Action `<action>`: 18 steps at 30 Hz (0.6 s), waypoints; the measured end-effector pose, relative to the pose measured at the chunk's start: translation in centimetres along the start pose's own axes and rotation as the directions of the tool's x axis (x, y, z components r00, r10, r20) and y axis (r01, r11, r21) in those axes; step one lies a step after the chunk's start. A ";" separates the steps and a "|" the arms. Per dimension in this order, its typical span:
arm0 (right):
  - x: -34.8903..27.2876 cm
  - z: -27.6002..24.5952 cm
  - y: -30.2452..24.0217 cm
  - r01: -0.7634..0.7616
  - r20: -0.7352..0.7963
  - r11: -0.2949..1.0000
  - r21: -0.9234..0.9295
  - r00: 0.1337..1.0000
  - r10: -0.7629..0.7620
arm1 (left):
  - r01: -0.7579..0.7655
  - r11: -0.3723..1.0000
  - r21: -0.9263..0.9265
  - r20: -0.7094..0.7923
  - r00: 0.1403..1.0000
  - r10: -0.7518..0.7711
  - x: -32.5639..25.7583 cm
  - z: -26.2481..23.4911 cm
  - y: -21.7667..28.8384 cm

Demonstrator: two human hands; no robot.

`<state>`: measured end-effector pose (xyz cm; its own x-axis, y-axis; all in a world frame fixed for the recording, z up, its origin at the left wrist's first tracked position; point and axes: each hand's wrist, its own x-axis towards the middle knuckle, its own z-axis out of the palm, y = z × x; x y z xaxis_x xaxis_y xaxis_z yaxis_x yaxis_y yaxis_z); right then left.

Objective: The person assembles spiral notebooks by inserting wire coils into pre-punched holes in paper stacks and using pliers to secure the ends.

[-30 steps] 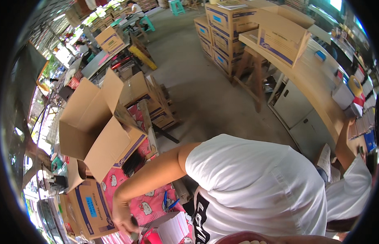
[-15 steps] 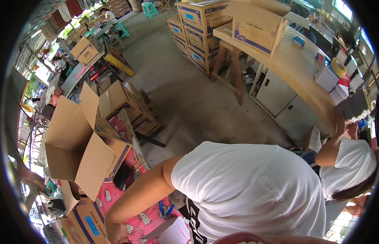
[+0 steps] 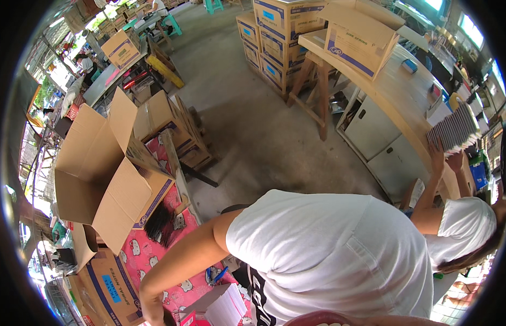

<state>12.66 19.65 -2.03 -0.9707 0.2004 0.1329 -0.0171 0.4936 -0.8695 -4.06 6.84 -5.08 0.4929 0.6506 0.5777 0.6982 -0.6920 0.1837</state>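
Observation:
My left arm crosses above a table with a pink patterned cloth (image 3: 139, 261). My left hand (image 3: 151, 311) is at the lower edge, its fingers cut off or hidden, beside a small dark thing I cannot make out. Close to it stands a stack of white paper sheets (image 3: 226, 309) in a pink-and-white holder. A blue-handled tool (image 3: 216, 275) lies behind the stack. Farther up the cloth rests a bundle of thin black strands (image 3: 160, 225). An open cardboard box (image 3: 122, 204) stands at the left. My right hand is out of view.
A co-worker's hands (image 3: 438, 160) hold a stack of notebooks (image 3: 457, 130) at the right, by a curved wooden counter (image 3: 394, 103). Closed cartons (image 3: 285, 43) are piled at the back. Another carton (image 3: 109, 288) sits lower left, and metal cabinets (image 3: 378, 136) stand under the counter.
The view has shifted slightly. The co-worker's notebook stack has been raised and moved left. More of the white sheets beside my left hand now shows.

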 end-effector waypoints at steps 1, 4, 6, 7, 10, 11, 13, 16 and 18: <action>0.4 -0.1 1.4 -0.033 -0.067 0.999 -0.043 0.997 0.030 | 0.020 1.000 0.008 -0.002 1.000 -0.020 -0.3 -0.3 -0.2; -2.8 -0.5 12.4 -0.513 -0.653 0.845 -0.149 0.693 0.306 | -0.026 1.000 -0.013 -0.004 1.000 0.026 1.6 0.0 2.3; -6.5 3.5 20.5 -0.739 -0.850 0.673 0.023 0.341 0.403 | -0.037 0.999 -0.021 -0.004 0.999 0.037 2.1 -0.2 3.3; -5.6 6.2 21.0 -0.737 -0.792 0.639 -0.222 0.518 0.323 | 0.057 0.998 0.016 -0.025 0.998 -0.057 0.2 -1.4 2.0; -10.1 11.4 24.8 -0.564 -0.751 0.691 -0.453 0.659 0.046 | 0.154 0.988 -0.007 -0.060 0.986 -0.154 -0.4 -2.8 3.2; -11.3 12.1 24.8 -0.592 -0.760 0.717 -0.368 0.635 0.134 | 0.196 0.980 -0.035 -0.080 0.977 -0.198 -0.6 -3.3 3.8; -11.2 14.0 23.2 -0.638 -0.757 0.697 -0.327 0.618 0.210 | 0.369 0.917 -0.149 -0.147 0.909 -0.390 -2.3 -4.1 4.5; -13.3 17.5 16.8 -0.679 -0.686 0.609 -0.411 0.670 0.284 | 0.634 0.596 -0.493 -0.169 0.602 -0.781 -4.6 -4.3 4.4; -15.7 20.3 17.7 -0.697 -0.718 0.521 -0.493 0.664 0.209 | 0.630 0.650 -0.426 -0.284 0.589 -0.757 -3.0 -3.5 6.4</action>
<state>22.67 8.04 -29.18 -0.4758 0.8438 0.2482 0.7857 0.5346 -0.3112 -2.86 -0.66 -2.85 -0.3858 0.8177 0.4272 0.5427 -0.1733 0.8219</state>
